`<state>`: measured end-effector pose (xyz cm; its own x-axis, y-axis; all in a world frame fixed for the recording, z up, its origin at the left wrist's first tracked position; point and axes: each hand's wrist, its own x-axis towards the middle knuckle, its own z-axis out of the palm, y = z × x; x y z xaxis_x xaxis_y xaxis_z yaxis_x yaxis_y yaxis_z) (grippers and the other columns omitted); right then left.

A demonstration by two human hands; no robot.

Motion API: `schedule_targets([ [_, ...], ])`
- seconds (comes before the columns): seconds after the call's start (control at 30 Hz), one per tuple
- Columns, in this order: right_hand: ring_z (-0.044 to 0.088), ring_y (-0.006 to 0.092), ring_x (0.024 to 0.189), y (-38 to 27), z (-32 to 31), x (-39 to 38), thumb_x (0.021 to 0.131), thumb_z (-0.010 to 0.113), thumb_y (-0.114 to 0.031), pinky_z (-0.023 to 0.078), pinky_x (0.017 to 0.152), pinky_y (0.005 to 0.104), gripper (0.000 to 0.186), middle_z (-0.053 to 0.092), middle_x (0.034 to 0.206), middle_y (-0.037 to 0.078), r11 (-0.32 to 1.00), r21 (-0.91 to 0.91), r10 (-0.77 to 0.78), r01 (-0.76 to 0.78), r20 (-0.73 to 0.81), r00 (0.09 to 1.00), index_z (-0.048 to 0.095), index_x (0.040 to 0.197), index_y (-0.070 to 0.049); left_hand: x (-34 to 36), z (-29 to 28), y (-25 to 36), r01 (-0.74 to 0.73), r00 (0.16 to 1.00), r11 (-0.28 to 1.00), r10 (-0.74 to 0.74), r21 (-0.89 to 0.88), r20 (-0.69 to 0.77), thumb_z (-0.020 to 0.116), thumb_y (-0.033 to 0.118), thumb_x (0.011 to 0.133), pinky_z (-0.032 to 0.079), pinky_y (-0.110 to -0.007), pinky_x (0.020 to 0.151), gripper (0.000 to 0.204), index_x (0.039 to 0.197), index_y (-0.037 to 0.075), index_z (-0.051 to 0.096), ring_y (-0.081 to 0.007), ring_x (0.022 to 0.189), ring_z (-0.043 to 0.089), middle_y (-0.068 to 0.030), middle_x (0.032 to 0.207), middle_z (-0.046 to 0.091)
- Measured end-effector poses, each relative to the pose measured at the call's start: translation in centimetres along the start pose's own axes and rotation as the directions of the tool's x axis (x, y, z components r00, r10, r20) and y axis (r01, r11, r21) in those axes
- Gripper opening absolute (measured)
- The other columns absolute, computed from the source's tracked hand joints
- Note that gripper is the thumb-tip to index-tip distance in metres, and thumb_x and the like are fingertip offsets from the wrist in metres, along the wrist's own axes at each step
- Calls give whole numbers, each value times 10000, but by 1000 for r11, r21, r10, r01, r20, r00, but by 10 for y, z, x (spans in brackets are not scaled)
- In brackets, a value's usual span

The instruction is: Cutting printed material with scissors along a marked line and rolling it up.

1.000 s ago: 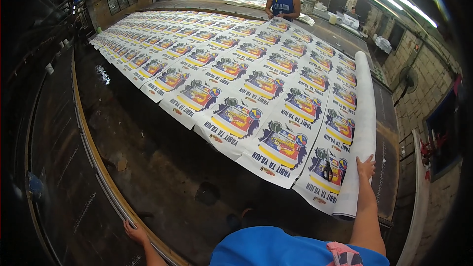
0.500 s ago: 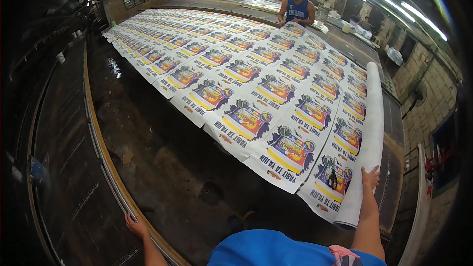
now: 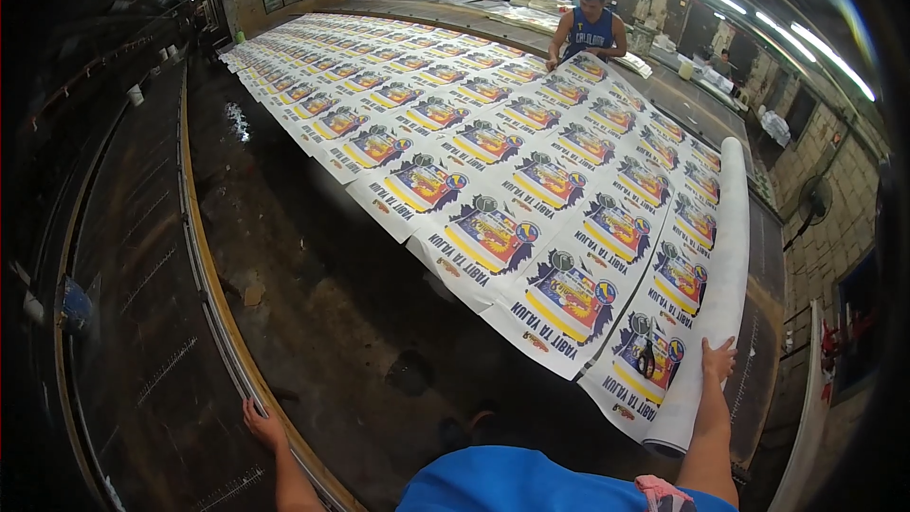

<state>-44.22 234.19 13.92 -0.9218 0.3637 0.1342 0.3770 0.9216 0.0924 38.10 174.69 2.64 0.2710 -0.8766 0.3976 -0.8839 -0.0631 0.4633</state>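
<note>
A long, dark, flat table (image 3: pixel 758 341) carries white sheeting (image 3: pixel 502 171) printed with rows of multicoloured emblems. Left of it, across a gap, runs a 2nd dark table with a tan edge (image 3: pixel 196 256). A long white roll (image 3: pixel 726 265) lies along the sheeting's right side. Beyond stands 1 co-worker in a blue sleeveless top (image 3: pixel 594 33). The wearer's 2 hands are well apart: right hand (image 3: pixel 718 358) on the roll, left hand (image 3: pixel 265 424) at the tan edge; whether either grips, cannot tell. Black-handled scissors (image 3: pixel 647 357) lie on the sheeting.
</note>
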Motion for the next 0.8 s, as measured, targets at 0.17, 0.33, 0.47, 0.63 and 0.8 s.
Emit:
schedule_targets([
  [0.17,483,441,1286,1,-2,1,821,593,-689,451,977,594,998,348,1526,244,1000,-7,4,-3,16,1000,188,1577,-179,0,1,3,19,1000,1000,-19,9,11,629,56,858,426,-455,1032,367,1224,43,603,-370,1226,526,-116,1373,560],
  [0.33,471,439,1300,-4,-4,-4,824,585,-693,439,992,596,999,339,1531,245,1000,-17,8,-7,32,999,181,1579,-179,1,-1,-8,-4,1000,1000,4,2,-8,632,62,860,419,-456,1038,379,1237,50,595,-366,1230,523,-114,1381,554],
  [0.47,471,436,1300,-1,-6,-6,826,581,-692,437,994,597,995,332,1536,246,1000,-10,11,-10,37,999,180,1580,-182,0,0,-2,-13,1000,1000,13,2,10,630,64,863,417,-456,1039,377,1238,52,594,-367,1230,523,-115,1380,554],
  [0.63,481,432,1287,-2,1,-1,827,577,-698,437,980,608,990,349,1522,238,1000,-15,6,-6,12,1000,182,1580,-190,1,-3,-5,-25,1000,1000,25,7,-16,626,65,866,417,-451,1039,370,1234,43,594,-365,1220,529,-115,1378,556],
  [0.8,484,435,1281,0,0,-1,830,572,-701,438,980,605,985,355,1512,238,1000,-14,0,1,14,1000,186,1578,-189,0,-1,2,-13,1000,1000,13,5,1,626,65,867,417,-448,1037,357,1222,34,602,-366,1207,534,-118,1365,565],
])
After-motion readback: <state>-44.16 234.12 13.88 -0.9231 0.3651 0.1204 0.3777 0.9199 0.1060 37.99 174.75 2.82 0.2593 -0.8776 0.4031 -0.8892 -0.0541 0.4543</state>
